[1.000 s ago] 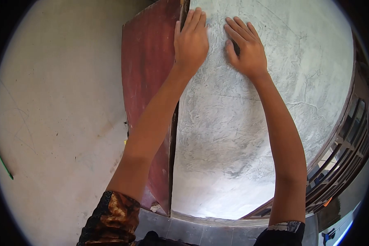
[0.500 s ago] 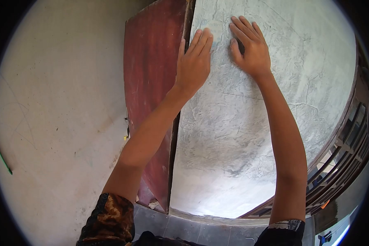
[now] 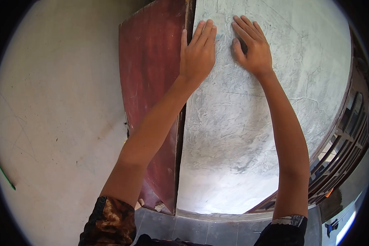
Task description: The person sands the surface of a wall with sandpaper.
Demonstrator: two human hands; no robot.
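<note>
My left hand (image 3: pixel 198 55) lies with its fingers stretched upward on the grey plastered wall (image 3: pixel 229 123), close to the edge of a dark red wooden panel (image 3: pixel 151 65). Its thumb side reaches over the dark gap where panel and plaster meet. To the right, my right hand (image 3: pixel 254 47) rests on the same plaster, fingers extended and pointing up and to the left, thumb apart. Neither hand holds anything. The plaster is rough, with fine cracks and smeared trowel-like marks.
A plain beige wall (image 3: pixel 57 102) fills the left, with a thin green strip (image 3: pixel 5 174) low on it. Dark window-like slats (image 3: pixel 340 143) curve along the right. Grey floor tiles (image 3: pixel 192 230) lie below, and small rubble (image 3: pixel 159 206) sits at the panel's foot.
My left hand has slid a little upward along the plaster beside the panel's edge. The right hand stays almost in place, and the view has shifted slightly.
</note>
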